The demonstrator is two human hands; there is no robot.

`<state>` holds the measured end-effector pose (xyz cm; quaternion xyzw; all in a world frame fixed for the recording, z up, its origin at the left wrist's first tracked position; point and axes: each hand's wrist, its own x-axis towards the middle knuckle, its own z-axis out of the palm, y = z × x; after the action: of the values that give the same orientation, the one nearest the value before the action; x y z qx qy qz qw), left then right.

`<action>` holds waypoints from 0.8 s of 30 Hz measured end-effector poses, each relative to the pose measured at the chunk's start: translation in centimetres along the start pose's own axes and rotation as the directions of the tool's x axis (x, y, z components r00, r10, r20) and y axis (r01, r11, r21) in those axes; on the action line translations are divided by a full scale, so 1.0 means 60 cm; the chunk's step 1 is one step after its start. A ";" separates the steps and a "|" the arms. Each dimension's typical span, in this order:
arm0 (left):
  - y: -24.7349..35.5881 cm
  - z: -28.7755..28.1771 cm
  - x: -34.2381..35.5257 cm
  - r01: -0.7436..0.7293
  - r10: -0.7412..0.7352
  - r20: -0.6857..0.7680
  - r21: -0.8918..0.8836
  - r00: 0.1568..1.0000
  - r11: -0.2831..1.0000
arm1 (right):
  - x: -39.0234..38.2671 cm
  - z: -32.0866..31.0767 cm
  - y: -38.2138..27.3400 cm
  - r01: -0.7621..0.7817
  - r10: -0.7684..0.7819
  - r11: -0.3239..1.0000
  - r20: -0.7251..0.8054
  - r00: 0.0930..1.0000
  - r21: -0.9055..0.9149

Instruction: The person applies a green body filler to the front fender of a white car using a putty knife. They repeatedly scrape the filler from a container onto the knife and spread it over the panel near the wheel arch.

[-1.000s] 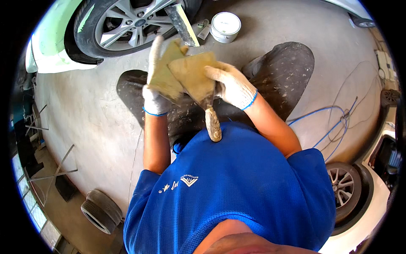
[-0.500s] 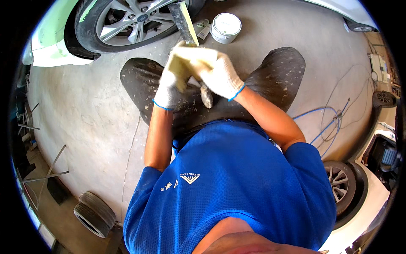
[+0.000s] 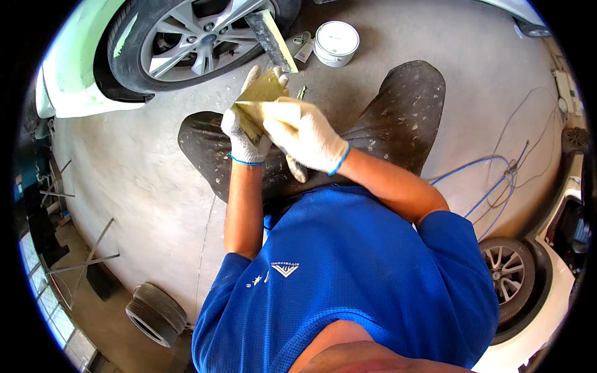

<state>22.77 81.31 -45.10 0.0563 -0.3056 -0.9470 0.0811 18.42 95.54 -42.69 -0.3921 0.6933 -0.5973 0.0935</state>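
My left hand (image 3: 244,135), in a white knit glove with blue cuff, is closed on a putty scraper whose blade (image 3: 261,91) is smeared yellow-green. My right hand (image 3: 314,137), gloved alike, is closed on a second scraper's blade; that tool's dirty handle (image 3: 296,169) hangs below my fingers. The two blades cross and touch over my lap, partly hidden by my right hand. Ahead, a long sanding board (image 3: 270,43) leans on a car wheel (image 3: 199,50), next to a white bucket (image 3: 336,43).
A pale green car panel (image 3: 76,74) is front left. Blue hose and cords (image 3: 504,180) lie at right near another white car (image 3: 532,336). Stacked tyres (image 3: 155,314) and metal stands (image 3: 87,261) are at left. My dark, spattered legs (image 3: 404,112) frame my hands.
The blades have turned and moved between my hands. My right hand has swung inward and down across the left, covering much of its scraper, whose handle now mostly hides beneath it.
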 end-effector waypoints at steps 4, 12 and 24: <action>-0.001 0.005 -0.014 -0.034 0.040 -0.027 0.189 0.999 0.981 | 0.022 -0.021 0.070 -0.064 0.084 0.990 -0.167 0.982 0.123; -0.002 0.004 -0.015 -0.025 0.025 0.004 0.202 1.000 0.979 | 0.028 -0.038 0.065 -0.200 0.209 0.969 -0.052 0.977 0.145; -0.007 0.020 0.006 -0.054 0.051 0.052 0.060 0.997 0.997 | -0.011 0.008 -0.006 0.014 -0.019 0.998 -0.090 0.996 -0.054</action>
<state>22.16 82.27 -44.43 0.0269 -0.3377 -0.9359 0.0964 19.32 95.66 -42.70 -0.3725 0.7093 -0.5966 0.0466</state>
